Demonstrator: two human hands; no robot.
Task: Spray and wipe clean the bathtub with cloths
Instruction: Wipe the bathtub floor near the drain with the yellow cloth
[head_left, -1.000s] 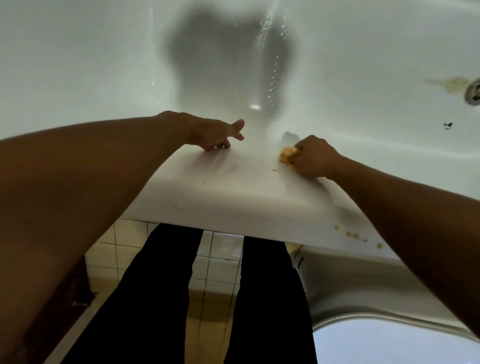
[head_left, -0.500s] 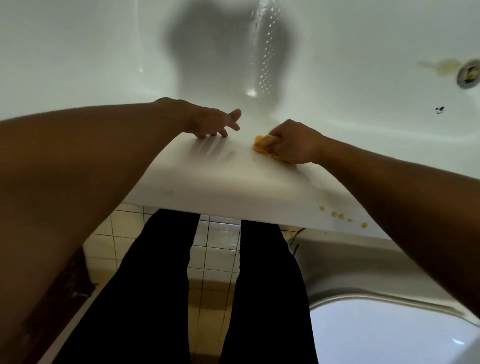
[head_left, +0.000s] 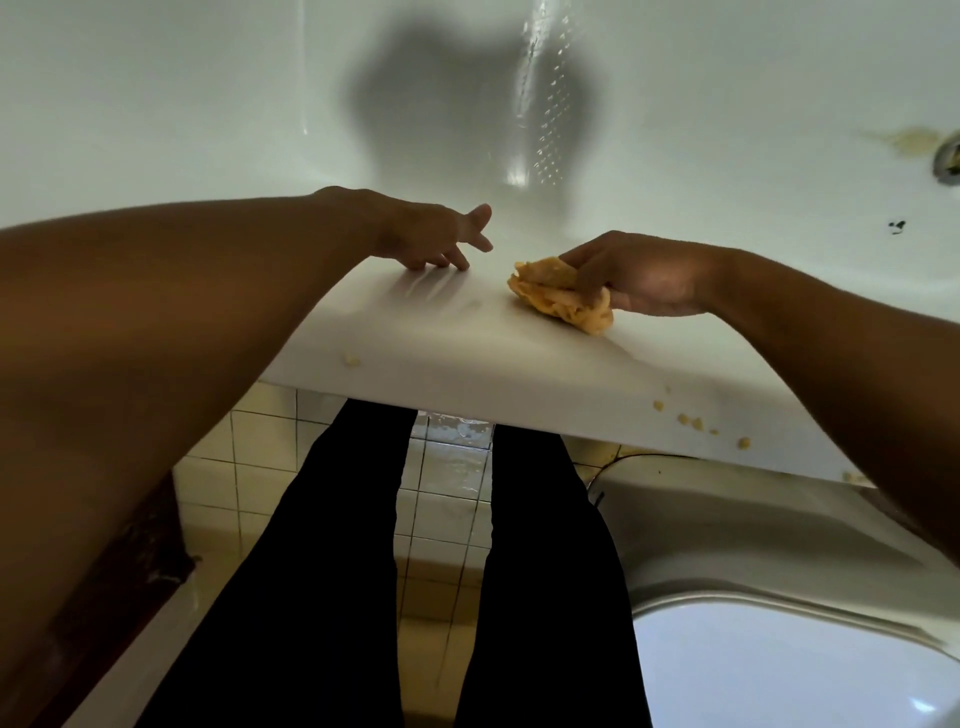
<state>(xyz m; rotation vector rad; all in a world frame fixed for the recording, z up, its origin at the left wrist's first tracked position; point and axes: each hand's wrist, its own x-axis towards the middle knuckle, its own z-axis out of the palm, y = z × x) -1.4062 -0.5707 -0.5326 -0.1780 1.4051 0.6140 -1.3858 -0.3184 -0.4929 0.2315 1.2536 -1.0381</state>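
Bathroom with pale square wall tiles (head_left: 447, 467) below a white, glossy enamel bathtub (head_left: 467, 364). Its broad flat rim runs across mid-frame. The basin beyond shows water beads and a sheen, so the enamel is judged slippery.

Task item: a small, crumpled yellow cloth (head_left: 561, 304) lies bunched on the rim near its inner edge. It looks thin, limp and light. It is judged to compress readily and to shed: small yellow crumbs (head_left: 691, 420) dot the rim at 5 o'clock of it, with one more at 7 o'clock. It is best taken over the bunched top, with the palm bearing down.

Hands: apart. The right hand (head_left: 639, 275) grips the cloth from 3 o'clock, fingers curled over its upper fold. The left hand (head_left: 431, 239), at 9 o'clock of the cloth, holds nothing; its spread fingertips rest on the rim, judged a brace.

Outstanding: a brownish stain (head_left: 909, 139) beside the metal drain (head_left: 948, 156), at 2 o'clock of the cloth, well apart. A white fixture (head_left: 779, 519) stands at 5 o'clock.
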